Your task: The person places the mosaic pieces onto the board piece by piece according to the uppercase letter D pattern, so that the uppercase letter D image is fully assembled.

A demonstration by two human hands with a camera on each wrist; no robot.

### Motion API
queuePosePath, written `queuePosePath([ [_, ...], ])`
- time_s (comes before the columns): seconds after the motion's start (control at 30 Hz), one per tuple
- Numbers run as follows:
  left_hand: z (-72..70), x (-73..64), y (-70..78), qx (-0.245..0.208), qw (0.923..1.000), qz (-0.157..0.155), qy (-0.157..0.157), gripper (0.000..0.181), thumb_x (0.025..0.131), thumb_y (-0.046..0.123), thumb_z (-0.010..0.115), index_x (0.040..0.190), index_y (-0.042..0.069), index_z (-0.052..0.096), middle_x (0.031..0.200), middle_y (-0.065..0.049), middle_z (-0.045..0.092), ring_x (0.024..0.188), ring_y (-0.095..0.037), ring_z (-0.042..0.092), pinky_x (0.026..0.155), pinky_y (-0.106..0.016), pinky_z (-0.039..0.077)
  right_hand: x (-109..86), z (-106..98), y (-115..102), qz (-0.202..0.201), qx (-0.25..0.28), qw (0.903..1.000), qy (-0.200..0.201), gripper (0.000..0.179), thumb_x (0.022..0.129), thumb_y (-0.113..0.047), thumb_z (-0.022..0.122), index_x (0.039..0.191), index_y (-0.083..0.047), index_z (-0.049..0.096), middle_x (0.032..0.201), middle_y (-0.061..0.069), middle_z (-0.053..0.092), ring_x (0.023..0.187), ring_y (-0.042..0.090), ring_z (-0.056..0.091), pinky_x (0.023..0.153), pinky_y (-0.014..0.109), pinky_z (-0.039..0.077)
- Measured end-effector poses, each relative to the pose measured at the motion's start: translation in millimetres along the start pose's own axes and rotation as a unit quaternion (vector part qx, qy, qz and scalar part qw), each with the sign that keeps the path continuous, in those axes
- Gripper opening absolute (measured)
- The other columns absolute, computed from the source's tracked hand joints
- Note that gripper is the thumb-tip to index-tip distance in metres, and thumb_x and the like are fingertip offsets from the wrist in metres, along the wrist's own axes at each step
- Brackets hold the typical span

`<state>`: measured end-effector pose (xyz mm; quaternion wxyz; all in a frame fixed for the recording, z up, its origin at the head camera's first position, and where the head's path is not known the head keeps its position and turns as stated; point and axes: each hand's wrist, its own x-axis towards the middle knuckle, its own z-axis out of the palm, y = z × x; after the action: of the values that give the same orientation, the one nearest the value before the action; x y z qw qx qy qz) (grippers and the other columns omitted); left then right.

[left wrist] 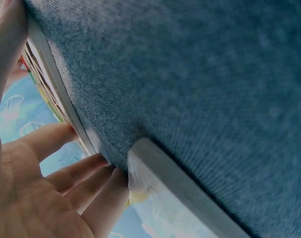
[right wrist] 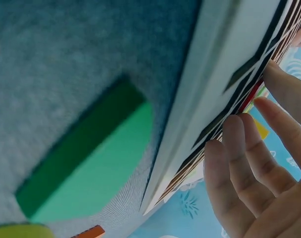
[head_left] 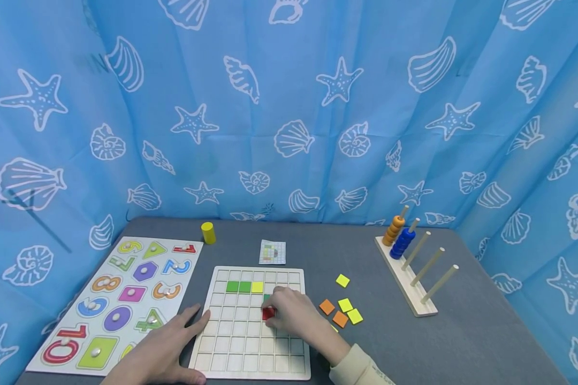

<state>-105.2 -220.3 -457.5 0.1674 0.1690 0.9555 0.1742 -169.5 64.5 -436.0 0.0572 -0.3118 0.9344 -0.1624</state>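
A pale wooden grid board (head_left: 245, 345) lies flat on the dark table. My left hand (head_left: 156, 345) rests at its left side with fingers spread; in the left wrist view the fingertips (left wrist: 101, 159) touch the board's edge. Over the right half of the grid, my right hand (head_left: 296, 315) pinches a red square tile (head_left: 268, 314) between thumb and fingers, at board level. Just above it, a dark green tile (head_left: 267, 298) is partly hidden by the fingers. Higher on the grid sit two green tiles (head_left: 238, 287) and one yellow tile (head_left: 257, 287) in a row.
Right of the board lie loose yellow tiles (head_left: 345, 305) and orange tiles (head_left: 326, 307); a green tile (right wrist: 91, 163) shows near its edge. A pegged bead stand (head_left: 416, 291), number puzzle (head_left: 101, 283), yellow cylinder (head_left: 208, 233) and pattern card (head_left: 272, 252) surround it.
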Motion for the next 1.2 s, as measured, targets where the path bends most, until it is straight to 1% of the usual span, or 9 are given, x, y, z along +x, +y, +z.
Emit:
queuePosePath([
  [0.07,0.5,0.1,-0.4,0.002,1.0,0.003,0.001,0.123,0.06,0.079,0.08,0.155,0.01,0.044,0.158,-0.03,0.037,0.137,-0.054,0.048,0.1,-0.07,0.047,-1.4,-1,0,-0.003,0.002,1.0,0.002,0.022,0.079,-0.016,0.088,0.1,-0.018,0.082,0.084,-0.004,0.065,0.067,0.002,0.044,0.051,0.017,0.039],
  [0.2,1.1,-0.1,-0.7,0.0,1.0,0.004,0.002,0.123,0.06,0.079,0.079,0.155,0.01,0.043,0.158,-0.029,0.037,0.138,-0.053,0.047,0.1,-0.07,0.047,-6.3,-5,1,-0.006,0.011,0.9999,0.008,0.022,0.079,-0.017,0.088,0.101,-0.018,0.082,0.088,-0.003,0.065,0.068,0.001,0.045,0.051,0.017,0.038],
  [0.43,2.4,1.4,-0.4,0.005,0.9999,0.01,0.0,0.123,0.06,0.079,0.079,0.155,0.01,0.043,0.158,-0.03,0.038,0.137,-0.053,0.048,0.099,-0.07,0.048,-22.3,-17,11,0.008,0.039,0.9992,0.004,0.019,0.082,-0.017,0.085,0.102,-0.017,0.083,0.093,-0.001,0.069,0.068,0.004,0.048,0.051,0.02,0.037],
  [0.67,0.7,0.7,0.3,0.001,1.0,0.004,-0.003,0.123,0.06,0.079,0.08,0.156,0.011,0.043,0.158,-0.029,0.037,0.138,-0.053,0.048,0.099,-0.071,0.047,-42.2,-27,26,0.024,0.047,0.9986,-0.006,0.021,0.082,-0.019,0.085,0.103,-0.013,0.082,0.097,-0.001,0.074,0.078,0.008,0.059,0.058,0.02,0.042],
  [0.83,0.5,0.7,1.1,0.002,1.0,0.003,-0.003,0.122,0.06,0.079,0.08,0.155,0.011,0.043,0.158,-0.029,0.038,0.137,-0.053,0.048,0.099,-0.07,0.048,-57.4,-31,36,0.025,0.032,0.9992,-0.007,0.022,0.08,-0.02,0.087,0.1,-0.012,0.082,0.096,-0.001,0.077,0.087,0.015,0.069,0.064,0.026,0.052],
  [0.93,0.8,0.9,0.5,0.002,1.0,0.0,-0.003,0.123,0.06,0.079,0.08,0.155,0.011,0.044,0.158,-0.029,0.038,0.137,-0.052,0.048,0.099,-0.07,0.048,-64.7,-32,41,0.027,0.035,0.9989,-0.017,0.022,0.079,-0.02,0.088,0.098,-0.011,0.082,0.094,-0.001,0.078,0.087,0.015,0.072,0.065,0.027,0.055],
  [1.03,0.9,0.6,-0.5,0.0,1.0,-0.004,-0.005,0.122,0.06,0.078,0.08,0.155,0.012,0.043,0.158,-0.029,0.038,0.137,-0.052,0.049,0.099,-0.069,0.048,-69.5,-33,42,0.028,0.038,0.9983,-0.035,0.023,0.077,-0.02,0.089,0.098,-0.011,0.083,0.093,-0.003,0.079,0.087,0.012,0.073,0.065,0.025,0.055],
  [1.1,0.9,0.2,-0.9,-0.003,1.0,-0.006,-0.006,0.122,0.06,0.078,0.08,0.155,0.012,0.043,0.158,-0.029,0.037,0.137,-0.051,0.049,0.1,-0.068,0.049,-71.8,-33,42,0.034,0.04,0.9975,-0.048,0.024,0.077,-0.019,0.09,0.098,-0.012,0.083,0.094,-0.003,0.08,0.086,0.01,0.072,0.063,0.023,0.053],
  [1.2,1.0,0.5,-1.0,-0.003,1.0,-0.001,-0.003,0.123,0.06,0.078,0.08,0.155,0.011,0.043,0.159,-0.029,0.037,0.136,-0.051,0.049,0.099,-0.068,0.049,-73.6,-32,41,0.054,0.038,0.9953,-0.071,0.027,0.077,-0.02,0.089,0.101,-0.012,0.083,0.096,-0.003,0.079,0.077,0.003,0.065,0.059,0.021,0.046],
])
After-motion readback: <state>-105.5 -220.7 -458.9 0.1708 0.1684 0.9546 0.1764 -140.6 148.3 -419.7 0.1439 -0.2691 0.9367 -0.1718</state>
